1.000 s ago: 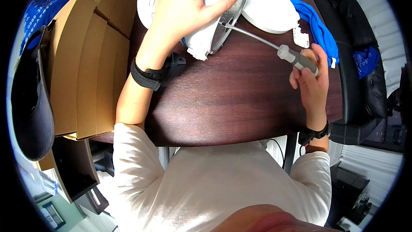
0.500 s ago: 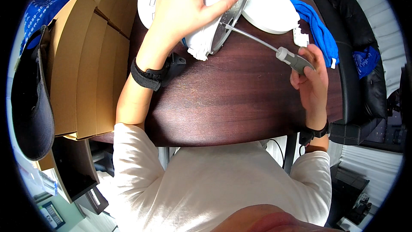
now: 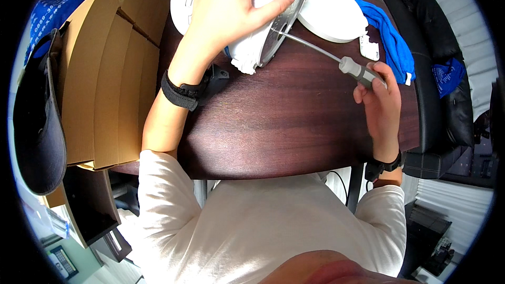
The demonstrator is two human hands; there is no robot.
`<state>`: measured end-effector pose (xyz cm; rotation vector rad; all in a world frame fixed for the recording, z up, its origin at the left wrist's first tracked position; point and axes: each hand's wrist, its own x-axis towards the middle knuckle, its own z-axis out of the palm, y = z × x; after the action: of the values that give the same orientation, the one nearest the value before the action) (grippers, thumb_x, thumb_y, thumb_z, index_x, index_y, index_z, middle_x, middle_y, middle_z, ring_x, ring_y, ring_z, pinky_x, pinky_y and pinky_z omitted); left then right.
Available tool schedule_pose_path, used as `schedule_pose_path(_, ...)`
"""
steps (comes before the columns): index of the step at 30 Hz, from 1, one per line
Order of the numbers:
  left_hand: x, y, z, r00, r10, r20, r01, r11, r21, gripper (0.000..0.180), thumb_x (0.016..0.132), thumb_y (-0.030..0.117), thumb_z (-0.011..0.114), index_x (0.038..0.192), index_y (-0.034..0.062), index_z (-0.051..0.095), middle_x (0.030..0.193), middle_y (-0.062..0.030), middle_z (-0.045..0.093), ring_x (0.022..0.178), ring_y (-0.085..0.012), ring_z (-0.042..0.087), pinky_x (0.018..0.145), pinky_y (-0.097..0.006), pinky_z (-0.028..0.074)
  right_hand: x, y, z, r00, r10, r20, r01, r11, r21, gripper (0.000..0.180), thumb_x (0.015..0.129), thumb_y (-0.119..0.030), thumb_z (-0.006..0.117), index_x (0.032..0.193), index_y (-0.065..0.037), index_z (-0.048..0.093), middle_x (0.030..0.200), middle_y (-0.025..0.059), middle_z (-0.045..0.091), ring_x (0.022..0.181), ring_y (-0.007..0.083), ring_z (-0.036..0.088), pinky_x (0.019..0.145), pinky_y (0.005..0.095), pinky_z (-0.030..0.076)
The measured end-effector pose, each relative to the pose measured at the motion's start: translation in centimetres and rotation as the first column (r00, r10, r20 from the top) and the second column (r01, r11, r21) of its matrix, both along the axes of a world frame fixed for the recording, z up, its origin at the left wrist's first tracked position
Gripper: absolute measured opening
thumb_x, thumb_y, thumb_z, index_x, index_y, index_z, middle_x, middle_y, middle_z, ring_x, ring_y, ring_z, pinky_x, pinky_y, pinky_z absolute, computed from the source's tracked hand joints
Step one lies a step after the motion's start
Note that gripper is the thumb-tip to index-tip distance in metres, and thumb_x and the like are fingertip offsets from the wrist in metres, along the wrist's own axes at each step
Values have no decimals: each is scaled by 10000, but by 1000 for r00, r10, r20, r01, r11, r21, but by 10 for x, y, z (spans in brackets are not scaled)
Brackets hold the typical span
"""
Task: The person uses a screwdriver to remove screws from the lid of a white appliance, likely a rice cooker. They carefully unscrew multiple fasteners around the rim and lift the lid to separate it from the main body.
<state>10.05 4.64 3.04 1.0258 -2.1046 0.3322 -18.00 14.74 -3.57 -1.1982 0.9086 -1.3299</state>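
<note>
A white round appliance lies on its side on the dark wooden table, its grey circular end turned to the right. My left hand is spread over its body, the thumb stretched across the rim of that end. In my right hand is a screwdriver with a grey handle, held by the fingertips. Its long metal shaft slants up and left, and the tip meets the grey end near its middle. Whatever the tip sits in is too small to make out.
Behind the appliance lies a round white lid. Beside it are a small white piece and a blue cloth. Cardboard boxes and a dark cap stand left; a black sofa is at right.
My right fingers have shifted round the handle, and the screwdriver has turned a little. Its tip stays at the grey end. My left hand and the appliance have barely moved.
</note>
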Motion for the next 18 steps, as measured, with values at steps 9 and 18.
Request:
schedule_pose_path(9, -1, -1, 0, 1000, 5, 0, -5, 1000, 5, 489, 767, 390, 619, 1110, 42, 604, 1147, -185, 568, 1085, -359, 527, 944, -529, 364, 3, 3, -10, 1000, -21, 9, 22, 989, -145, 219, 887, -32, 506, 1103, -56, 476, 1128, 92, 449, 875, 187, 564, 791, 312, 451)
schedule_pose_path(18, 0, -1, 0, 1000, 0, 13, 0, 1000, -8, 482, 766, 386, 621, 1100, 40, 605, 1134, -175, 574, 1077, -350, 530, 923, -514, 375, 7, 2, -10, 1000, 2, 16, 0, 990, -141, 127, 952, -108, 458, 1067, -53, 452, 1128, 130, 468, 803, 191, 580, 662, 303, 480)
